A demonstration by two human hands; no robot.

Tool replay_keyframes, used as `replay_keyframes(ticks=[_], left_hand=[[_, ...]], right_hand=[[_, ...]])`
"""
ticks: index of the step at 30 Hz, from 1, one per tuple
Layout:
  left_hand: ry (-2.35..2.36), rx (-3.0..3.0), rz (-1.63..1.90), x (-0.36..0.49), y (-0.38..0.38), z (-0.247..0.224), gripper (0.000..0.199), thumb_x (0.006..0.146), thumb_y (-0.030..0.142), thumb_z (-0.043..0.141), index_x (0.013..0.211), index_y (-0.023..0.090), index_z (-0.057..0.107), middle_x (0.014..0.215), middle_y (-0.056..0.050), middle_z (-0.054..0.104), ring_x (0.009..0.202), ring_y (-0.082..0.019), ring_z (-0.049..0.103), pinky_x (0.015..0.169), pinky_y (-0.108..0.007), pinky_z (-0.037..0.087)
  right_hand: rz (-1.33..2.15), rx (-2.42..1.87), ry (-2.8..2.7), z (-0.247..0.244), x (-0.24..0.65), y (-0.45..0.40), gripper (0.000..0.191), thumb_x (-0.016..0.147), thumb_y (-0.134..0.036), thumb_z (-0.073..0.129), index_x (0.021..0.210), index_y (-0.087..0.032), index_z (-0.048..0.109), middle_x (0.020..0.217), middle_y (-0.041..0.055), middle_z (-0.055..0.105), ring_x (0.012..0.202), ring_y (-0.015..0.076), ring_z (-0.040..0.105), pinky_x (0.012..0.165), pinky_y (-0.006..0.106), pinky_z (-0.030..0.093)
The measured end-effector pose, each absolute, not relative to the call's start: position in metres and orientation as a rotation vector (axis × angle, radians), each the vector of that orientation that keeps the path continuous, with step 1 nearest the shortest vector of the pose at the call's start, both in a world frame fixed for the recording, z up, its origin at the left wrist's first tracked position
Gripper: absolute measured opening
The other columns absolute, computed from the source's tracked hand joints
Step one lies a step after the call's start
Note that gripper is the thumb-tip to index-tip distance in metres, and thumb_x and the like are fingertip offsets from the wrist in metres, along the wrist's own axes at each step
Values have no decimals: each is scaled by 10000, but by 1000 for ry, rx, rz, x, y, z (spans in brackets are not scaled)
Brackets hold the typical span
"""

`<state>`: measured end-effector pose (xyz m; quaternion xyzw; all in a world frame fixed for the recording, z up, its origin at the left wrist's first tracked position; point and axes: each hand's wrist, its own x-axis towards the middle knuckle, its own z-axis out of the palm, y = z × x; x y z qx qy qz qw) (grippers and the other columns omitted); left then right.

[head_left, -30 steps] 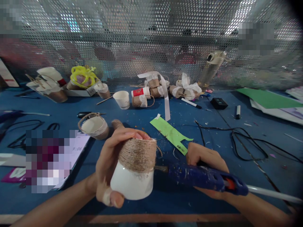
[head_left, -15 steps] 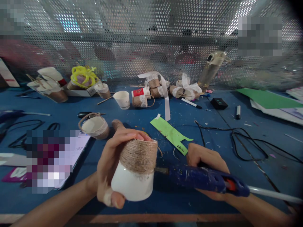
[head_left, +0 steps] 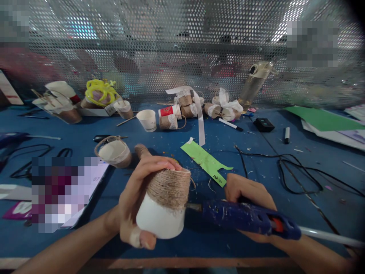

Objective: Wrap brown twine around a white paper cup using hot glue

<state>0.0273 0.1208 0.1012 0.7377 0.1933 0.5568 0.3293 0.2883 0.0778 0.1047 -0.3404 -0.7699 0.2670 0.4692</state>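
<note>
A white paper cup (head_left: 161, 219), partly wound with brown jute twine (head_left: 169, 188), is gripped in my left hand (head_left: 132, 207). Fingers lie over one end of the cup and the bandaged thumb presses near the white end. My right hand (head_left: 251, 190) is wrapped round a blue glue gun (head_left: 236, 217), with a clear glue stick (head_left: 327, 234) protruding from its rear. The gun's metal nozzle (head_left: 194, 206) meets or nearly meets the cup at the edge of the twine. A loose twine end (head_left: 193, 183) hangs beside the cup.
Behind my hands lies a cut green paper strip (head_left: 203, 160). A twine-handled cup (head_left: 114, 152) stands at left, near a phone with a pixelated screen (head_left: 91, 190). Decorated cups (head_left: 168, 122) and a bottle (head_left: 253, 83) line the mesh panel. A black cable (head_left: 285, 171) trails at right.
My left hand and the cup have shifted slightly right, and the cup has turned a little. The glue gun has barely moved, its nozzle still beside the twine's edge.
</note>
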Motion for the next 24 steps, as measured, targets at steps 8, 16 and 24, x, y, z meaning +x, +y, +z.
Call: replay_keyframes(ticks=[8,16,24], left_hand=[[495,2055,1392,22,129,98,744,833,704,571,1377,203,495,1135,-107,546,1047,-328,588,884,-524,540],[353,2158,1438,21,135,96,810,854,735,499,1400,138,475,1179,-116,548,1061,-309,573,909,-508,509],[340,2207,1465,23,135,101,851,846,735,516,1395,85,476,1188,-130,533,1086,-297,548,938,-478,510]], right_hand=[[672,-861,-1882,100,288,76,332,877,-327,642,687,-232,388,614,-30,440,526,126,410,508,273,286],[672,-869,-1879,101,288,77,290,845,-281,631,687,-226,394,611,-33,440,529,120,402,509,261,276],[668,-877,-1867,99,289,76,279,832,-220,631,688,-225,392,620,-37,440,537,116,410,516,260,282]])
